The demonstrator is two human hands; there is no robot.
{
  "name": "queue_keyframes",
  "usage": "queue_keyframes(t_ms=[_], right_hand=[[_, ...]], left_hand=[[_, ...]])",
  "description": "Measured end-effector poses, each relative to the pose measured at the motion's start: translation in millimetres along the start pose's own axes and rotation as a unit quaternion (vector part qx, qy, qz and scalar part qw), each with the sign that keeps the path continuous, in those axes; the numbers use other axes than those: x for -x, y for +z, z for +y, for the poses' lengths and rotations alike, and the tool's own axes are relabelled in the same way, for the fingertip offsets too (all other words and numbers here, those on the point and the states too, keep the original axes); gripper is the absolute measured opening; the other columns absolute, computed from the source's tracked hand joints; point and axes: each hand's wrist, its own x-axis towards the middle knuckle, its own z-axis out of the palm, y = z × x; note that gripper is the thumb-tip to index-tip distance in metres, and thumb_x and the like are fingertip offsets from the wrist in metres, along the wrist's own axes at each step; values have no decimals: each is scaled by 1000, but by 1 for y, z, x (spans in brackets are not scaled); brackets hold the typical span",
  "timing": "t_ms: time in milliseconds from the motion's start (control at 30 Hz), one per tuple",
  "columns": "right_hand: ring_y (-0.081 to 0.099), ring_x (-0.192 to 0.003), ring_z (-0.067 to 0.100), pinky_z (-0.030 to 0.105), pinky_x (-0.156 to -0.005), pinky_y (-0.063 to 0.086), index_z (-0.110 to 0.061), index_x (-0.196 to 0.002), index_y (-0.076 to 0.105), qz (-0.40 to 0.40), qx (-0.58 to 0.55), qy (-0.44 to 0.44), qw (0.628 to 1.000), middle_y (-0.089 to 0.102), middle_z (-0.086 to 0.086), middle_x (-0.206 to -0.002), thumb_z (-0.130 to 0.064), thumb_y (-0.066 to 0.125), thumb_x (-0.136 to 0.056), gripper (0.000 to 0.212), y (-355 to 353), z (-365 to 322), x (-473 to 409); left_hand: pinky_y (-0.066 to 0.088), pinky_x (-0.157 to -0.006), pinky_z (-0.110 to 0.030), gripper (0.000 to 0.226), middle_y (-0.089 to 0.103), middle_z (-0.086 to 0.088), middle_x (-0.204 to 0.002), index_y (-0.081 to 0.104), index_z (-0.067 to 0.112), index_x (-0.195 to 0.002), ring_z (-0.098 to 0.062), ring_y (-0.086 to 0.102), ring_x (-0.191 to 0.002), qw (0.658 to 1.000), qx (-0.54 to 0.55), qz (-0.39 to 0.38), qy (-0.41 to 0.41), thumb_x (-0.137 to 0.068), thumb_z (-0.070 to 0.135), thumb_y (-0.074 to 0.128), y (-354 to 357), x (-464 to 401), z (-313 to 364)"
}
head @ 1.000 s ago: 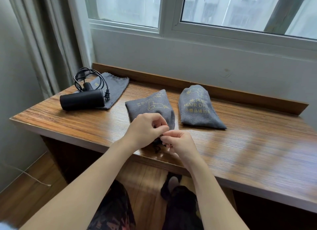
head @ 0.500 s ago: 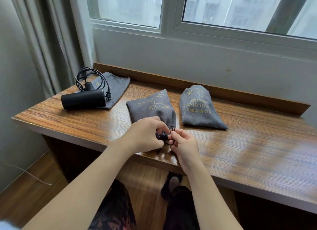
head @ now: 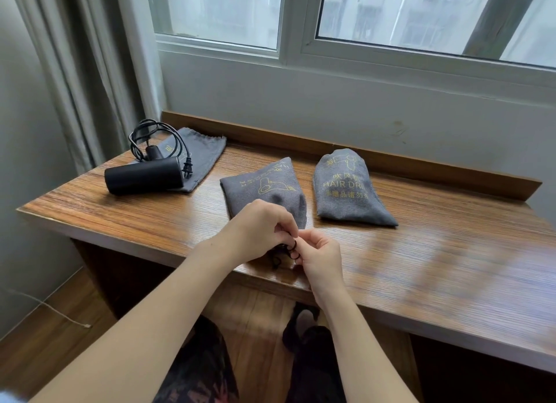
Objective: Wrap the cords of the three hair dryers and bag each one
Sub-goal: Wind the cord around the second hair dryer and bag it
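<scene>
On the desk (head: pixel 421 267), a dryer (head: pixel 144 175) lies near the back left corner, its cord (head: pixel 156 138) coiled behind it; both rest partly on a flat bag (head: pixel 204 153). A filled bag (head: pixel 264 189) lies mid-desk, its mouth toward the front edge. A second filled bag (head: pixel 346 189) lies just right of it, apart. The left hand (head: pixel 258 231) and right hand (head: pixel 322 258) meet at the middle bag's mouth near the front edge, pinching its drawstring (head: pixel 293 249). A window (head: pixel 391 17) stands behind the desk, a curtain (head: pixel 75 71) at its left.

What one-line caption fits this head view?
Both hands, left hand and right hand, tie the drawstring of the middle bag; one hair dryer remains unbagged.
</scene>
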Motion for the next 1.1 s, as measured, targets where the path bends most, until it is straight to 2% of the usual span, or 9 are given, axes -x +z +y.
queue_keyframes(t_ms=[100, 167, 433, 600, 767, 867, 933, 1033, 1100], right_hand=[[52, -56, 5, 17, -53, 44, -13, -75, 73, -20, 10, -3, 1000, 63, -3, -60, -1, 67, -88, 18, -3, 2, 0], [52, -56, 6, 17, -53, 45, -13, -74, 73, -30, 5, 0, 1000, 62, -3, -59, -3, 69, -88, 18, -4, 2, 0], [51, -55, 5, 16, -51, 44, -6, -82, 74, -22, -29, 8, 999, 62, 0, -61, 3, 61, -91, 18, -3, 2, 0], [53, -56, 5, 16, -53, 45, -7, -86, 75, -23, -31, 3, 999, 64, -3, -61, 2, 63, -90, 15, -4, 5, 0], [52, -58, 4, 16, -56, 45, -5, -84, 74, -37, -14, -11, 999, 62, -2, -62, 5, 60, -90, 19, -5, 7, -1], [60, -73, 13, 25, -68, 50, 0, -91, 75, -97, -42, -11, 994, 70, 8, -77, 2, 68, -82, 11, -11, 9, -1], [63, -81, 15, 27, -74, 51, 1, -96, 74, -118, -42, -17, 992, 73, 12, -87, 0, 75, -80, 16, -13, 9, 0], [54, -68, 9, 22, -61, 44, -6, -81, 76, -79, 17, -34, 996, 67, 6, -73, -12, 80, -80, 7, -8, 8, 1], [46, -58, 6, 20, -54, 37, -9, -70, 74, -49, 35, -36, 998, 60, 1, -63, -18, 80, -82, 15, -5, 8, 2]], left_hand=[[42, -67, -10, 12, 59, 20, -67, 79, 21, -81, 5, 57, -65, 1000, -14, -17, 1, -73, 11, 81, 0, -4, 2], [40, -67, -8, 13, 59, 20, -68, 79, 22, -84, 4, 57, -67, 999, -22, -28, -1, -76, 12, 80, 0, -5, 3], [44, -67, -23, 8, 63, 11, -75, 72, 20, -82, -2, 50, -67, 996, -75, -7, 49, -79, 16, 66, 9, 4, 4], [42, -64, -25, 4, 52, 15, -68, 66, 19, -80, -4, 47, -64, 996, -47, 73, 4, -77, 15, 64, 17, 5, 3], [46, -69, -28, 6, 54, 15, -71, 69, 19, -82, -6, 49, -69, 997, -46, 56, -5, -80, 15, 66, 18, 0, 4], [46, -71, -29, 6, 49, 19, -67, 70, 20, -81, -6, 49, -70, 998, -46, 47, -4, -80, 15, 68, 16, -4, 4], [46, -72, -28, 6, 49, 20, -68, 71, 20, -81, -7, 50, -72, 998, -43, 37, -9, -80, 15, 68, 15, -6, 3], [48, -73, -27, 7, 53, 20, -69, 72, 21, -81, -7, 55, -74, 999, -28, 15, -21, -81, 14, 70, 14, -8, 3], [49, -71, -24, 6, 59, 18, -70, 72, 22, -80, -4, 58, -71, 999, -6, 12, -35, -80, 16, 73, 13, -7, 4]])
